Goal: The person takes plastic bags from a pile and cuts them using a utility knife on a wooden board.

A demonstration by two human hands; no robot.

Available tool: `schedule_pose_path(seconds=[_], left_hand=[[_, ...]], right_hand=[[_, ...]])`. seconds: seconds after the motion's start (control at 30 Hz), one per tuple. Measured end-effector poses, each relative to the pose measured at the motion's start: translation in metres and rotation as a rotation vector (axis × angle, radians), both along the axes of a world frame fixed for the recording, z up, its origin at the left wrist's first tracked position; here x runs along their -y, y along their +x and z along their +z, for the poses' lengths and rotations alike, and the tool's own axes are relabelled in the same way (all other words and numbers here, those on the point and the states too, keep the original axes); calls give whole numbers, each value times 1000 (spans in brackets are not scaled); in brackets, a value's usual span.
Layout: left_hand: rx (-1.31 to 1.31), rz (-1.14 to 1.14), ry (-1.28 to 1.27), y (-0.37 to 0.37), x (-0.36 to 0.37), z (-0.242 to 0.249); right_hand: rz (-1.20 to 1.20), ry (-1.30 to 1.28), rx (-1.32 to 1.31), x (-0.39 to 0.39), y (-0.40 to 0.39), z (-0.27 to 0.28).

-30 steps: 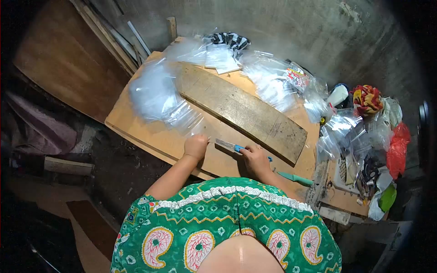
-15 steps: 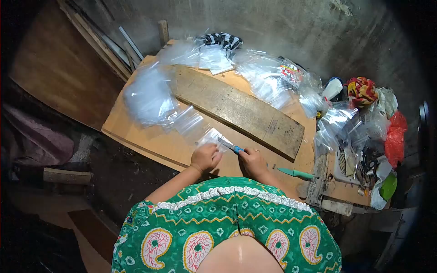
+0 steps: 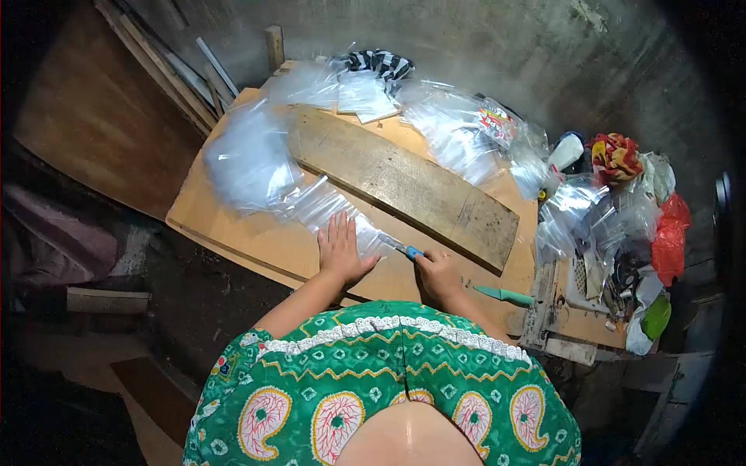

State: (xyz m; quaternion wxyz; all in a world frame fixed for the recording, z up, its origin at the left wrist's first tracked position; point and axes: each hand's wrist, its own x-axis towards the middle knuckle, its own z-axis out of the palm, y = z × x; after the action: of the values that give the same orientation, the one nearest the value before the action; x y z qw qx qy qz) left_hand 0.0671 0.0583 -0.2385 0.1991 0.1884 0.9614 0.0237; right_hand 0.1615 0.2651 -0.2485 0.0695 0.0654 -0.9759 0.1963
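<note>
My left hand (image 3: 340, 252) lies flat with fingers spread on clear plastic bags (image 3: 315, 206) near the table's front edge. My right hand (image 3: 439, 273) is closed around the handle of a blue-handled knife (image 3: 413, 252). Its blade points left and overlaps the right edge of the bags, a little way from my left fingers. Behind both hands, a long thick wooden board (image 3: 404, 186) lies at a slant. A second knife, with a green handle (image 3: 514, 297), rests to the right of my right hand.
A large heap of clear plastic sheets (image 3: 250, 167) sits on the table's left side. More plastic packs (image 3: 454, 128) lie along the back. At the right are a red plastic bag (image 3: 670, 241), a patterned cloth (image 3: 616, 157) and mixed clutter. A concrete wall (image 3: 497, 39) stands behind.
My left hand has gone from curled fingers to lying flat and spread on the bags, reaching slightly farther left and forward. My right hand keeps the knife, lowered slightly to the right.
</note>
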Motion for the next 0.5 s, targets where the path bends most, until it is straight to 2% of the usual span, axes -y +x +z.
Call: schedule_pose_path(seconds=[0.27, 0.4, 0.47, 0.5], left_hand=[[8, 23, 42, 3, -2, -5], [52, -15, 68, 15, -5, -14], [7, -36, 98, 26, -6, -13], [83, -54, 114, 29, -8, -5]], right_hand=[[73, -1, -85, 16, -44, -18], [101, -6, -67, 26, -70, -21], [97, 23, 26, 28, -77, -25], [105, 22, 24, 29, -78, -24]])
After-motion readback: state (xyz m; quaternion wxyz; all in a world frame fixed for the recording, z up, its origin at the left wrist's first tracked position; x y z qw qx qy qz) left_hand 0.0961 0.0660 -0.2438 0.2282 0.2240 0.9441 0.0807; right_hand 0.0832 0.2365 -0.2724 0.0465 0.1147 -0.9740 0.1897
